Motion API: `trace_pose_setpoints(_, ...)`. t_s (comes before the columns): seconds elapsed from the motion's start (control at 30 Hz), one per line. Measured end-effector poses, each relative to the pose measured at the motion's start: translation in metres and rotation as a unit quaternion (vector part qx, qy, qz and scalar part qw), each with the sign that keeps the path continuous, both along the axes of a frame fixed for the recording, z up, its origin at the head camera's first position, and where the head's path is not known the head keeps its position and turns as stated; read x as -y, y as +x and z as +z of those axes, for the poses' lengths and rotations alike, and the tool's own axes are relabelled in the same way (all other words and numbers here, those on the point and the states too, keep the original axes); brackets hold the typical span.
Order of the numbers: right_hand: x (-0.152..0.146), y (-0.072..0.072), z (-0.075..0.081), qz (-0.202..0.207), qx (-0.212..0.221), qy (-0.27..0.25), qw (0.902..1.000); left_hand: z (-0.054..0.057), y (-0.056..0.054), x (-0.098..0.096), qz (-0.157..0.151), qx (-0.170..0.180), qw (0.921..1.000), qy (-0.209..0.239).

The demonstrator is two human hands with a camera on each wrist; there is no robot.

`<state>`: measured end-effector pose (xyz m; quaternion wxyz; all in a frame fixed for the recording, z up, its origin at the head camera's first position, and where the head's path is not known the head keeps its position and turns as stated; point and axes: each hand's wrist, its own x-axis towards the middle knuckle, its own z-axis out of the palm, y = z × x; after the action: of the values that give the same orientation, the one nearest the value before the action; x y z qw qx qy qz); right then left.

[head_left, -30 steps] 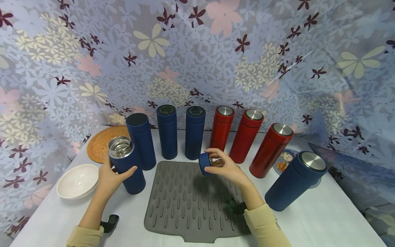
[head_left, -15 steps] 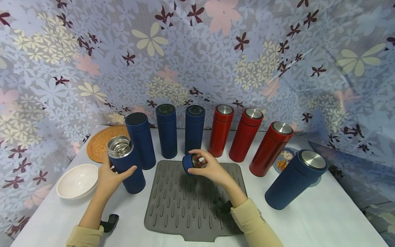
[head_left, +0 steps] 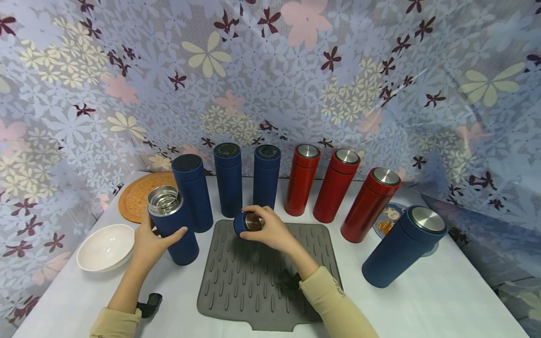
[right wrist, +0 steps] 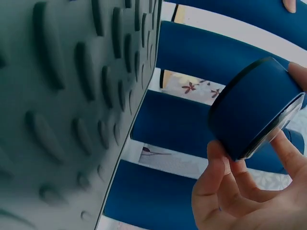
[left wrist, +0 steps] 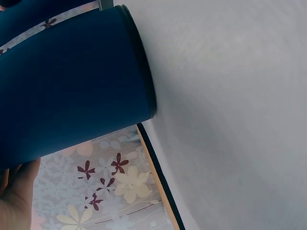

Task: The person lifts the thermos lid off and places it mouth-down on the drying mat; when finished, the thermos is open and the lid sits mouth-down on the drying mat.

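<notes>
My left hand (head_left: pixel 150 244) grips an uncapped blue thermos (head_left: pixel 181 244) that stands on the table at the left, its steel mouth bare. In the left wrist view the lower body of this thermos (left wrist: pixel 76 81) meets the white surface, with part of the hand at the lower left. Above the grey mat, my right hand (head_left: pixel 272 230) pinches a blue lid (head_left: pixel 240 225) between thumb and fingers, apart from the thermos. The right wrist view shows the lid (right wrist: pixel 254 110) tilted, its steel face toward the palm.
Behind the grey mat (head_left: pixel 262 281) stand several capped blue bottles (head_left: pixel 230 188) and three red bottles (head_left: pixel 302 183). A wide blue thermos (head_left: pixel 401 249) is at the right, near a cartoon plate (head_left: pixel 386 220). A white bowl (head_left: pixel 105 249) and a round orange-brown board (head_left: pixel 131 202) lie left.
My right hand has carried the lid leftward over the mat and turned it, so its steel face shows more in the head view. The left hand and its thermos have stayed put.
</notes>
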<state>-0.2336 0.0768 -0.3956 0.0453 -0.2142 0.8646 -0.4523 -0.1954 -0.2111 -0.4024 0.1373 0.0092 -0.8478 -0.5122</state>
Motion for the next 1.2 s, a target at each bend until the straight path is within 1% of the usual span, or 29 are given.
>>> trace_pose_setpoints(0.23, 0.012, -0.004, -0.004, -0.002, 0.0, 0.019, 0.9998, 0.0, 0.0, 0.0, -0.001, 0.0, 1.0, 0.0)
trace_pose_setpoints(0.37, 0.018, -0.005, -0.005, -0.006, -0.001, 0.039, 0.9992, -0.001, 0.0, 0.0, 0.002, -0.003, 1.0, 0.0)
trace_pose_setpoints(0.57, 0.03, -0.009, -0.011, 0.001, -0.012, 0.059, 0.9982, -0.001, 0.001, -0.001, 0.004, -0.01, 0.9999, -0.001)
trace_pose_setpoints(0.77, 0.042, -0.013, -0.013, 0.005, -0.02, 0.08, 0.9965, 0.0, 0.001, -0.001, 0.007, -0.008, 0.9999, -0.004)
trace_pose_setpoints(0.93, 0.05, -0.017, -0.013, -0.001, -0.033, 0.116, 0.9927, 0.0, 0.001, -0.001, 0.005, -0.008, 0.9999, -0.007)
trace_pose_setpoints(1.03, 0.053, -0.018, -0.014, -0.003, -0.043, 0.143, 0.9888, 0.0, 0.001, -0.001, 0.004, -0.008, 0.9999, -0.008)
trace_pose_setpoints(1.2, 0.058, -0.021, -0.017, -0.005, -0.066, 0.197, 0.9781, -0.001, 0.0, -0.001, 0.004, -0.01, 0.9999, -0.008)
